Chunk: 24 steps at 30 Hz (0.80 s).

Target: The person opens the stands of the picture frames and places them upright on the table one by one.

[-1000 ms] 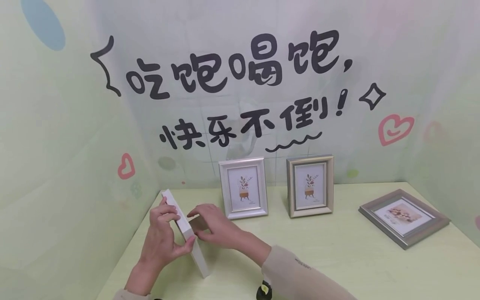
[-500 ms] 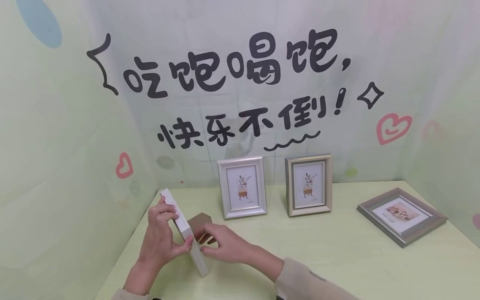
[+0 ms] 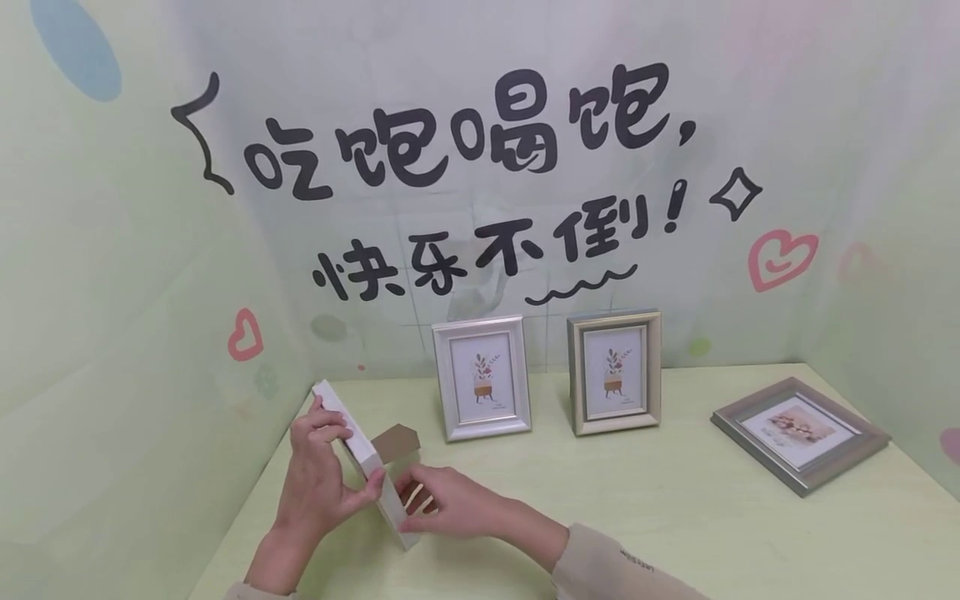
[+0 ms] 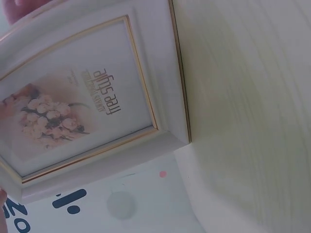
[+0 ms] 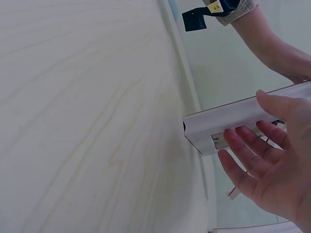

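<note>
A white picture frame (image 3: 352,433) stands tilted on its lower edge at the left of the table, seen nearly edge-on in the head view. My left hand (image 3: 318,467) holds its edge, fingers at the upper part and thumb lower down. Behind it a brown support leg (image 3: 397,444) sticks out. My right hand (image 3: 457,500) is at the frame's lower near side, its thumb on the side and bent fingers at the back. In the left wrist view, the front of the frame (image 4: 150,68) has gold inner trim and a flower print (image 4: 53,116).
A silver-white picture frame (image 3: 445,383) and a champagne-and-grey one (image 3: 652,375) stand upright at the back. A grey-brown frame (image 3: 801,478) lies flat at the right. Printed cloth walls (image 3: 150,400) enclose the pale table (image 3: 600,517).
My right hand has moved from the brown support leg down to the frame's lower near side, uncovering the leg. The left hand keeps its hold.
</note>
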Available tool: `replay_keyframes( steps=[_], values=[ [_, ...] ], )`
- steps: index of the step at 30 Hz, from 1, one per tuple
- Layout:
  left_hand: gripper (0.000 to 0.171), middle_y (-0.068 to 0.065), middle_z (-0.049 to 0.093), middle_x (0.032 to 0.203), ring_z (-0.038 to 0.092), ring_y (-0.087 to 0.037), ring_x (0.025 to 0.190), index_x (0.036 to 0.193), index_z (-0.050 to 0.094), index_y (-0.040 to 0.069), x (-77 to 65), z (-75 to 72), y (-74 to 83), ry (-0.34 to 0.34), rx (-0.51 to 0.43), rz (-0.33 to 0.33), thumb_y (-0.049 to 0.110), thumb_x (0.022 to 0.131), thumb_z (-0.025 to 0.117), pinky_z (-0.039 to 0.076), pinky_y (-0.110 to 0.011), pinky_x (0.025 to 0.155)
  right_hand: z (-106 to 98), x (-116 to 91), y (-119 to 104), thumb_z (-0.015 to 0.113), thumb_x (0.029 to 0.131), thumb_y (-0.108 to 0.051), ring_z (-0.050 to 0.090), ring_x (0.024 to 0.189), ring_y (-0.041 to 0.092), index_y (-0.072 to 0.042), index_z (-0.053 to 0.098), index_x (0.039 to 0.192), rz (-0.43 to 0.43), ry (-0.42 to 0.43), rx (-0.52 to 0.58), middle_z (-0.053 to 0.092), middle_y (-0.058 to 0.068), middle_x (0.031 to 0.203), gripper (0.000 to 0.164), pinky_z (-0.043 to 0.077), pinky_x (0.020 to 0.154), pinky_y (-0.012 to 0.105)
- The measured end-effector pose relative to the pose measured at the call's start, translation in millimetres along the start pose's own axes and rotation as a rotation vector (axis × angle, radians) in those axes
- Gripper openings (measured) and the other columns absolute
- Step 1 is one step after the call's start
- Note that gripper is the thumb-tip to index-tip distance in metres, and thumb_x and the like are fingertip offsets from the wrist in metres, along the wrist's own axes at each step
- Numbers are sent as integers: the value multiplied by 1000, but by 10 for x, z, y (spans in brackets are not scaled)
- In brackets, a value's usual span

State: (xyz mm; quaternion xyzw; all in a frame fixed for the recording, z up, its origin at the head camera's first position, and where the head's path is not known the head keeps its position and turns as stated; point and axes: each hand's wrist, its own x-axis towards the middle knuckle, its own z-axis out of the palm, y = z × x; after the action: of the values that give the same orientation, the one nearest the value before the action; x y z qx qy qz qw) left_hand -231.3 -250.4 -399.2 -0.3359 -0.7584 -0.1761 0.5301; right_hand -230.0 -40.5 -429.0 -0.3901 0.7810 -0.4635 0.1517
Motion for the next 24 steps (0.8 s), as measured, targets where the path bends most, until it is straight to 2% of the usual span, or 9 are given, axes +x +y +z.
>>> replay_keyframes(
  steps=[6, 9, 12, 13, 15, 17, 19, 21, 24],
  values=[
    [65, -25, 39, 110, 37, -42, 112, 104, 38, -4, -2, -13, 31, -53, -26, -89, 59, 94, 47, 16, -31, 127, 10, 45, 28, 68, 94, -13, 64, 92, -3, -7, 59, 113, 21, 59, -99, 69, 4, 111, 23, 53, 76, 10],
    [73, -28, 37, 114, 36, -31, 123, 106, 40, -9, -21, -46, -20, -10, -114, -180, 62, 93, 50, 15, -23, 123, 7, 41, 34, 67, 94, -12, 64, 94, -2, -7, 58, 113, 31, 73, -107, 69, 4, 111, 22, 53, 76, 10],
    [59, -17, 41, 121, 36, -19, 128, 109, 39, -18, -46, -117, -118, 146, -276, -379, 37, 97, 55, 23, -20, 119, 3, 23, 19, 66, 95, -12, 64, 97, 1, -7, 58, 113, 44, 84, -108, 69, 5, 112, 21, 52, 78, 11],
    [53, -12, 42, 123, 37, -14, 128, 111, 39, -20, -54, -145, -154, 192, -311, -473, 29, 98, 55, 27, -20, 117, -3, 16, 12, 66, 95, -12, 64, 98, 2, -7, 58, 114, 49, 88, -110, 69, 5, 113, 21, 52, 78, 12],
    [40, 2, 42, 127, 40, -6, 126, 119, 40, -18, -80, -199, -209, 227, -367, -727, 16, 100, 50, 32, -15, 113, -11, 7, 0, 66, 95, -13, 65, 99, 3, -7, 58, 114, 57, 93, -106, 68, 5, 113, 21, 52, 79, 12],
    [38, 7, 42, 130, 40, 3, 121, 131, 39, -10, -126, -243, -238, 113, -367, -988, 17, 105, 43, 34, -8, 106, -15, 6, -3, 66, 95, -12, 65, 99, 5, -7, 58, 114, 60, 92, -96, 68, 6, 114, 21, 52, 80, 13],
    [43, 4, 48, 135, 39, 12, 115, 141, 38, -1, -184, -267, -254, -98, -328, -1146, 27, 108, 39, 35, -5, 97, -20, 8, 3, 66, 95, -12, 66, 99, 6, -7, 59, 114, 63, 95, -84, 69, 7, 114, 21, 52, 80, 13],
    [46, -5, 52, 139, 39, 19, 108, 145, 39, 3, -244, -260, -266, -263, -316, -1179, 31, 108, 38, 34, -3, 91, -25, 14, 20, 66, 95, -11, 66, 99, 6, -7, 59, 114, 66, 104, -74, 69, 7, 114, 21, 52, 80, 13],
    [43, -17, 57, 137, 42, 24, 102, 142, 46, 3, -308, -236, -274, -370, -316, -1107, 29, 107, 43, 36, -1, 86, -38, 23, 52, 66, 94, -11, 66, 98, 7, -6, 59, 114, 73, 120, -59, 69, 8, 114, 21, 52, 80, 13]
  ],
)
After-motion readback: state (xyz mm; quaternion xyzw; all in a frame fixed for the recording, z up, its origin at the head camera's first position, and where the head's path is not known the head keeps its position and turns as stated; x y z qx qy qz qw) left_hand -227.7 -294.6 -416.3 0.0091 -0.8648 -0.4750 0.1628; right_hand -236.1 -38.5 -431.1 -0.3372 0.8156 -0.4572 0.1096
